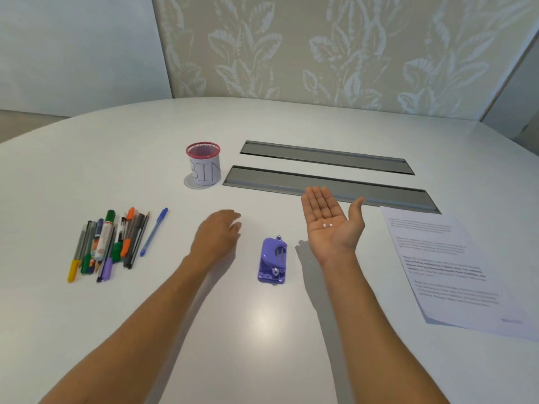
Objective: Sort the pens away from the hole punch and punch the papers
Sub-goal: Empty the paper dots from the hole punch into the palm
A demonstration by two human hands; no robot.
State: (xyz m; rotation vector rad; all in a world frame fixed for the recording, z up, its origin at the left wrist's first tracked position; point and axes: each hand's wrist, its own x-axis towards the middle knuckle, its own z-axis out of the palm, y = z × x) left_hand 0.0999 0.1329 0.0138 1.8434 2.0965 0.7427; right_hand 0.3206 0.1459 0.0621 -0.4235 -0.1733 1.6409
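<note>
Standing mesh cup (203,164) labelled "BIN"

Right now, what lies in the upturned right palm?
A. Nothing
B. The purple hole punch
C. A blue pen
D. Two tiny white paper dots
D: two small white dots sit on the open right hand, while the purple hole punch lies on the table.

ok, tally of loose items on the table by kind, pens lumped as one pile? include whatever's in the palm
Pen pile: 1 (too overlapped to count singly)
Hole punch: 1
Mesh cup marked BIN: 1
Paper stack: 1 (sheet count not visible)
Paper dots in the open right hand: 2
Total: 6
</note>
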